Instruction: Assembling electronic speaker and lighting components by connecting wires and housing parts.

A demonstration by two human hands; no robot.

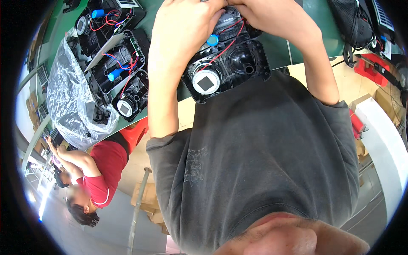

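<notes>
While the black case (262, 59) holds wires (233, 42), I cannot tell the left hand's (195, 15) or right hand's (261, 15) grip

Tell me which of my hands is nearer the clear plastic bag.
Left. Your left hand is right of the clear plastic bag, at the far end of the black housing; your right hand is farther right, at that same end.

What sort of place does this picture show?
Probably an electronics assembly workshop: several similar opened black housings with blue cylinders inside are at a green worktable, and cardboard boxes show in the background.
</notes>
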